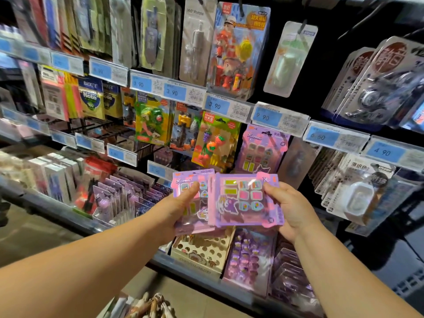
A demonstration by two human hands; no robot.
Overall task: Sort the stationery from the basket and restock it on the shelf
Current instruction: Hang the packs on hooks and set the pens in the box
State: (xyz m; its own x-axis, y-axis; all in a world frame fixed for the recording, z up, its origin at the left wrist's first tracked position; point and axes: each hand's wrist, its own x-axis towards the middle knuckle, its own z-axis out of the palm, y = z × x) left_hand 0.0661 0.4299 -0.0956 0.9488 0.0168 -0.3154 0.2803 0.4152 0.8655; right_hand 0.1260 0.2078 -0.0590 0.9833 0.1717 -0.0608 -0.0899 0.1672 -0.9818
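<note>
Item: purple card packs, fanned. Left hand grips some, right hand the rest. Risk: glossy packs slip (loose stack) during hanging.

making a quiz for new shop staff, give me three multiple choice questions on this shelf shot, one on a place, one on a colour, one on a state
1. Where is the hanging Kuromi pack?
A) just right of the fruit eraser pack
B) on the top row
C) on the floor

2. What colour are the price labels?
A) red
B) blue
C) green

3. What is the right hand doing?
A) hanging empty
B) pointing at a label
C) gripping a Kuromi pack

Answers:
1 A, it hangs beside the fruit erasers.
2 B, each label has a blue panel.
3 C, its thumb and fingers pinch the pack's edge, while the left hand holds a second pack.
</note>
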